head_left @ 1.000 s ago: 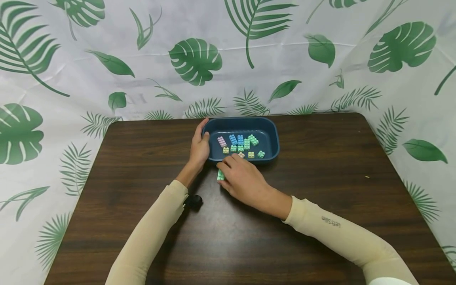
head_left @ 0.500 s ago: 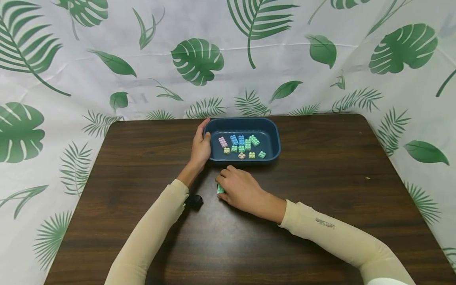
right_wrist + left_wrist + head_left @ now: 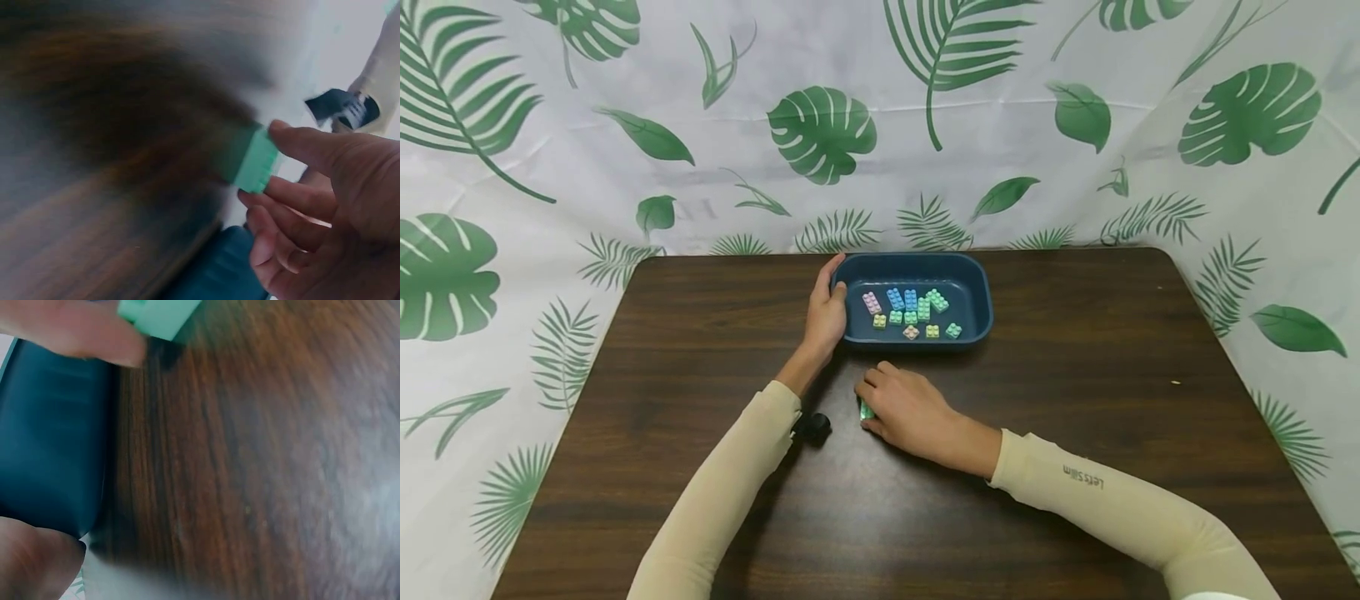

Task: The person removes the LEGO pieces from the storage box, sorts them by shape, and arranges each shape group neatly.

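Note:
My right hand point(image 3: 913, 410) pinches a light green toy building brick point(image 3: 867, 411) over the table, in front of a dark blue tub point(image 3: 917, 344). In the right wrist view the same green brick point(image 3: 255, 164) sits between thumb and fingertips, its studs turned towards the palm. My left hand point(image 3: 825, 321) grips the tub's left end, thumb at the rim. Inside the tub lie several studded bricks: a pink brick point(image 3: 871, 302), blue bricks point(image 3: 911, 300), green ones, yellow ones and a peach one point(image 3: 911, 332).
The dark wooden table point(image 3: 1075, 375) reaches back to a white cloth point(image 3: 715, 150) printed with green leaves. A black wrist device point(image 3: 815, 428) sits beside my left sleeve. A small yellow speck point(image 3: 1176, 382) lies on the table at the right.
My right hand has drawn back from the tub's front edge towards me, lowering the green brick close to the table. My left hand stays on the tub.

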Demonstrator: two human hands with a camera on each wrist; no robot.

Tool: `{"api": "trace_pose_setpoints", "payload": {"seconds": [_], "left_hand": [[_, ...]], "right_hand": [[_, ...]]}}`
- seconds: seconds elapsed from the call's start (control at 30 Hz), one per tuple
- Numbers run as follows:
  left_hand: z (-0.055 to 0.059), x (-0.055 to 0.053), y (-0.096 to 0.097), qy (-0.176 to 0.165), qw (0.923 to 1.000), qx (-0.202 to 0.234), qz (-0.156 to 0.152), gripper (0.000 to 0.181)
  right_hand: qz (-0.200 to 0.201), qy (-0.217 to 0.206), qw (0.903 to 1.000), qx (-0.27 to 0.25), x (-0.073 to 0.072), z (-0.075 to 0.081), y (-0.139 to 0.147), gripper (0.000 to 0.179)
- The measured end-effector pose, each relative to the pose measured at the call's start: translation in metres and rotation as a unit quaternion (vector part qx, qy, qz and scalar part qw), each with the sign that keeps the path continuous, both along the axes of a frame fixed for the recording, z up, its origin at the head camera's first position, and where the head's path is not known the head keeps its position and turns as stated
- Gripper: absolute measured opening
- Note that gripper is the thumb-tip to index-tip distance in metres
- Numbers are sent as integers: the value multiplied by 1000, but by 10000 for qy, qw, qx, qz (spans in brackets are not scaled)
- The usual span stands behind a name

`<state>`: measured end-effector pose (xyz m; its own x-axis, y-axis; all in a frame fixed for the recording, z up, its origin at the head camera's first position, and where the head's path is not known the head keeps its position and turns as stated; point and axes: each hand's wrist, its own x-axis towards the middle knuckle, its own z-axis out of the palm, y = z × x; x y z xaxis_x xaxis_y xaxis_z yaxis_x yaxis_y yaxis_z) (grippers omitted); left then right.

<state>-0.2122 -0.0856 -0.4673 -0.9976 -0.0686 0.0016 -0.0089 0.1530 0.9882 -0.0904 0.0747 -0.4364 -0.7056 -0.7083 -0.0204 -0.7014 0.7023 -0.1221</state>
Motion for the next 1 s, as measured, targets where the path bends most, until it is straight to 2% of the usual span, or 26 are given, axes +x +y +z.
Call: {"api": "trace_pose_setpoints", "payload": {"seconds": [0.2,0.43,0.6,0.77,1.0], "left_hand": [[-2,1,2,-54,10000,14,40,49],[-2,1,1,-26,10000,48,-7,50],[-1,1,0,-52,9999,72,-85,50],[-1,1,0,2,9997,203,-163,49],[-1,0,-1,40,9994,265,-207,49]], "right_hand": [[145,90,9998,-80,3,-7,4,34],[217,144,9995,-162,2,-11,7,37],[214,191,9995,-118,0,-11,8,52],[121,199,9997,-87,1,-5,11,77],[-24,254,9989,-400,4,13,17,77]]}}
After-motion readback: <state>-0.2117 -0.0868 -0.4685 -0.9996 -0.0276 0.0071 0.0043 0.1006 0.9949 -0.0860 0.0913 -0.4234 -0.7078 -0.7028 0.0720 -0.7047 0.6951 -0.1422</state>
